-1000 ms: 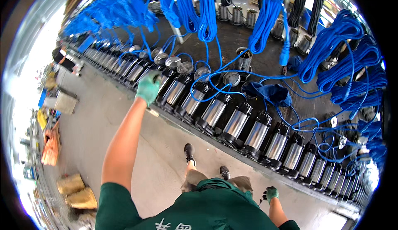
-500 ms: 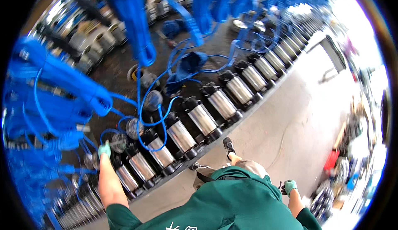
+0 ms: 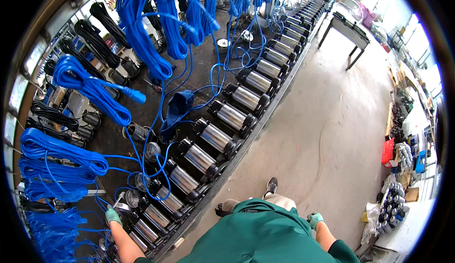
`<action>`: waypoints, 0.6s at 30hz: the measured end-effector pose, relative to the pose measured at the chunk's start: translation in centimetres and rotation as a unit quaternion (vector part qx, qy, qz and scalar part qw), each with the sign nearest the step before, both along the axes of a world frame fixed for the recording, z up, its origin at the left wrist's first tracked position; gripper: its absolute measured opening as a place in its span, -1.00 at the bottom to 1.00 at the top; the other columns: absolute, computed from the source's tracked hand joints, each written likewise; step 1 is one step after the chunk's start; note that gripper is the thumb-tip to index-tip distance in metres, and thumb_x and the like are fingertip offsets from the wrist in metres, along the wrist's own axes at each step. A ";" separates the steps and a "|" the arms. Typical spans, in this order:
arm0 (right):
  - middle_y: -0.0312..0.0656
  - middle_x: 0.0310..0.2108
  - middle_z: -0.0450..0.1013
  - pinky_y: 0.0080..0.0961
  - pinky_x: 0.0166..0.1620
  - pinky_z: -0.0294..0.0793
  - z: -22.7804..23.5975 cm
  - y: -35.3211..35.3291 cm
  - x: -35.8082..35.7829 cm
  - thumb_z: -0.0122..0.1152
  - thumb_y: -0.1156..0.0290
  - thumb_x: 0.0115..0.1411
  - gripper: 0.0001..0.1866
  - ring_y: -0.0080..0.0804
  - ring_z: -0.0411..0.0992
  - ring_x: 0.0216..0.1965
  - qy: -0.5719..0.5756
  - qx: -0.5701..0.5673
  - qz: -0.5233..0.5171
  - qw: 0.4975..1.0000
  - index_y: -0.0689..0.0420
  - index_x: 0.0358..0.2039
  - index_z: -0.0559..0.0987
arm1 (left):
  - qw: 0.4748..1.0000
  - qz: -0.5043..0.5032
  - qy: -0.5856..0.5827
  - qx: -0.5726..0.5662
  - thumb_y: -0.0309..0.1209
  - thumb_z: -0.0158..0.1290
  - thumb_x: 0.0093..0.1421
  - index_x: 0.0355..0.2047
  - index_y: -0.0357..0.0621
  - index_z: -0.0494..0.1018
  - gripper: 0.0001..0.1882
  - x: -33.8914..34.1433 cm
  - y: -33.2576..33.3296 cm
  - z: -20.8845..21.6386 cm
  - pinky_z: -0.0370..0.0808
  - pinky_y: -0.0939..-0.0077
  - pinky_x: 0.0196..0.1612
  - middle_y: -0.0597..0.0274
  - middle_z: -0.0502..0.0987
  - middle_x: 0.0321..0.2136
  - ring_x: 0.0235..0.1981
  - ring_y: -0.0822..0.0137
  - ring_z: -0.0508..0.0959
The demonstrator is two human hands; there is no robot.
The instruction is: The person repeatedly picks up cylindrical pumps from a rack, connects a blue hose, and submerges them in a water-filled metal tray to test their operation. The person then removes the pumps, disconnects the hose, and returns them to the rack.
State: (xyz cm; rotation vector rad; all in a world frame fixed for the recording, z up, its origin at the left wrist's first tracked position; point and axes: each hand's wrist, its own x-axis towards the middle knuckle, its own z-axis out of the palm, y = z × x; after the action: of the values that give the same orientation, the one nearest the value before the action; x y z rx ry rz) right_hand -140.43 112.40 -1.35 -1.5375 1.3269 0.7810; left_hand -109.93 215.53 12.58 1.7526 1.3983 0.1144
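My left hand (image 3: 113,216), in a pale green glove, reaches over the near left part of the dark bench. Its fingers close on a silvery metal part (image 3: 124,207), which sits beside a round metal cap (image 3: 132,197) with a blue cable. My right hand (image 3: 314,219), also gloved, hangs low by my side over the floor. Its fingers are curled, and what they hold, if anything, is hidden. Next to my left hand begins a row of steel pump bodies (image 3: 157,215) with black ends, lying along the bench edge.
Coiled blue cables (image 3: 90,90) hang over the bench, with black coils (image 3: 106,33) behind. A blue cloth (image 3: 176,113) lies on the dark bench (image 3: 196,64). A small table (image 3: 348,29) stands on the floor ahead right. A red box (image 3: 388,152) and heaped parts line the right side.
The view has turned and shifted along the bench. My left hand now grips the silvery metal part. My right hand still hangs by my side, its fingers curled.
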 end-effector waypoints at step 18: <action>-0.05 -0.33 0.60 -0.20 -0.51 0.61 -4.0 -24.9 19.3 0.06 0.34 0.44 -0.75 -0.19 0.57 -0.55 -0.108 0.051 -0.069 0.990 0.18 0.02 0.53 | 0.742 -0.083 -0.407 -0.526 0.04 0.10 0.38 -0.45 0.06 0.42 -0.60 6.7 -63.1 9.4 0.34 0.43 -0.44 0.37 0.38 -0.62 -0.53 0.36 0.42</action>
State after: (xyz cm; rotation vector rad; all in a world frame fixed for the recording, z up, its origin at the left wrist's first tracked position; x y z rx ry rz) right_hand -121.16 87.48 -5.35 -1.3908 1.2008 0.5703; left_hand -103.24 152.46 21.95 0.6611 0.4230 -0.0215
